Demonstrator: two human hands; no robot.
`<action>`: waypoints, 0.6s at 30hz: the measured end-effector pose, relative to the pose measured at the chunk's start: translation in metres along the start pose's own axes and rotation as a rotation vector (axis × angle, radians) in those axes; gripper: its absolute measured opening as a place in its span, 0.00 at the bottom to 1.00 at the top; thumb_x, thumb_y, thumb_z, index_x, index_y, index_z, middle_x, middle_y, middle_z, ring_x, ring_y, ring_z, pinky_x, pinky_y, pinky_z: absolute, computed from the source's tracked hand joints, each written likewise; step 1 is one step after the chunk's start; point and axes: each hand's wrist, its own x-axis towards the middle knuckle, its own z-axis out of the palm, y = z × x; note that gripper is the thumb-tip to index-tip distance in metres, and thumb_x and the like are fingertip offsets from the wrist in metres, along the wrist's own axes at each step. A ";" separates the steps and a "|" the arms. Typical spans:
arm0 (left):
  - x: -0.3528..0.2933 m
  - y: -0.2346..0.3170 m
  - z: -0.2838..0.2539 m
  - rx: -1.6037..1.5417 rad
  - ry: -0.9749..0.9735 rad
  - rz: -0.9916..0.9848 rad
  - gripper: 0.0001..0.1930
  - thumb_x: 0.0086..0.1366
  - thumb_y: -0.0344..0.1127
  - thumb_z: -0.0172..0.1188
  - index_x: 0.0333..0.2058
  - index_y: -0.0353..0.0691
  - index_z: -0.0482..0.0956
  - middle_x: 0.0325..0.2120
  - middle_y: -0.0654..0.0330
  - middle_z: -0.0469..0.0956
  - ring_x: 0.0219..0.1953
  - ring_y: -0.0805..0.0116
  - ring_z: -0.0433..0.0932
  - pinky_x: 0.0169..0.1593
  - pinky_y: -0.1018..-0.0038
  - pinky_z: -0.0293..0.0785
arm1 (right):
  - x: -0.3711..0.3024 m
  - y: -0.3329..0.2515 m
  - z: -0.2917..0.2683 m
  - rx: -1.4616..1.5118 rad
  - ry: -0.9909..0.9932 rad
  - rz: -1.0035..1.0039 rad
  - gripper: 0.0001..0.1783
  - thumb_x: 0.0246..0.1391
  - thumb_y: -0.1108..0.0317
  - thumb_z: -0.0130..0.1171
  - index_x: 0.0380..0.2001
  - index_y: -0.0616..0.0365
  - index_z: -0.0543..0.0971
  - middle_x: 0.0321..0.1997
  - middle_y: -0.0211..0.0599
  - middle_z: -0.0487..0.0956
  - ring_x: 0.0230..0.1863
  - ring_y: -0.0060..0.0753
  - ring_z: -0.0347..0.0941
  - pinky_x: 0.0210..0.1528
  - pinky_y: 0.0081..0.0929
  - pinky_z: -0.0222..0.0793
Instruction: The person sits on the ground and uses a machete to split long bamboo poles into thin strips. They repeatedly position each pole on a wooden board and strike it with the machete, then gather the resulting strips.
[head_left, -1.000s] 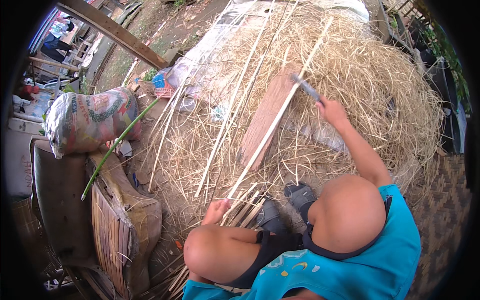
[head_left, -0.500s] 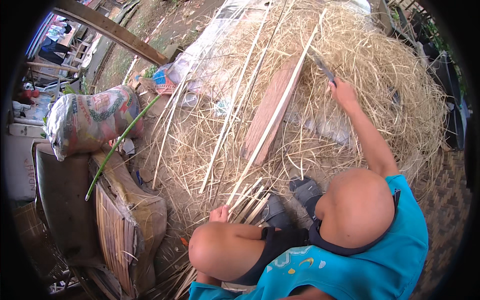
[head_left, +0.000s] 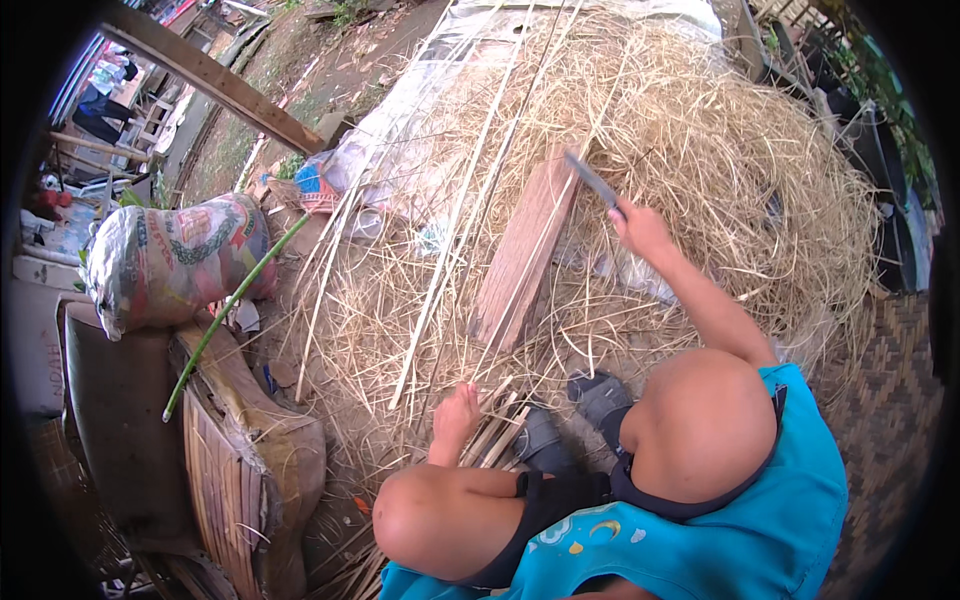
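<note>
left grip (head_left: pixel 457 412) closed, apparently pinching pale strip (head_left: pixel 541 250) over board (head_left: pixel 520 255); right grip (head_left: pixel 640 228) clasps knife (head_left: pixel 592 180). likely shaving step; next stroke calls for strip held steady.

A single fisheye view looks down from the person's head, close above the knees (head_left: pixel 700 430), facing forward past the left hand (head_left: pixel 457 412) and right hand (head_left: pixel 642 232), the left edge of the pale sheet (head_left: pixel 408 105) running ahead.

plank (head_left: pixel 525 250): reddish-brown | knife (head_left: pixel 594 182): grey | shavings (head_left: pixel 740 190): straw-yellow | shirt (head_left: pixel 795 465): turquoise, moon-patterned
</note>
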 end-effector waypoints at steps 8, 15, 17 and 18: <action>-0.015 -0.009 -0.001 -0.322 -0.090 -0.121 0.25 0.77 0.47 0.43 0.30 0.31 0.74 0.23 0.35 0.75 0.29 0.32 0.75 0.35 0.47 0.69 | -0.130 -0.070 0.064 -0.034 -0.346 -0.523 0.25 0.68 0.43 0.47 0.59 0.43 0.72 0.35 0.49 0.82 0.36 0.55 0.81 0.41 0.51 0.79; -0.045 -0.060 -0.004 -0.458 -0.242 -0.315 0.28 0.76 0.52 0.45 0.27 0.32 0.77 0.21 0.40 0.78 0.29 0.39 0.80 0.36 0.49 0.70 | 0.033 0.039 -0.027 -0.111 0.205 0.030 0.20 0.71 0.50 0.45 0.51 0.54 0.74 0.28 0.48 0.81 0.33 0.54 0.81 0.35 0.50 0.77; -0.030 -0.030 0.005 -0.372 0.021 -0.133 0.27 0.76 0.51 0.46 0.28 0.32 0.77 0.21 0.41 0.78 0.28 0.40 0.80 0.35 0.51 0.70 | -0.013 -0.004 0.000 0.007 -0.033 -0.056 0.21 0.69 0.48 0.47 0.54 0.50 0.74 0.33 0.54 0.82 0.36 0.60 0.81 0.42 0.54 0.76; -0.012 -0.007 0.012 -0.338 0.142 -0.023 0.26 0.75 0.50 0.46 0.28 0.32 0.76 0.20 0.41 0.79 0.28 0.41 0.80 0.34 0.51 0.70 | -0.046 -0.016 0.022 0.025 -0.164 -0.152 0.24 0.69 0.45 0.47 0.59 0.48 0.72 0.36 0.55 0.82 0.37 0.61 0.81 0.44 0.54 0.76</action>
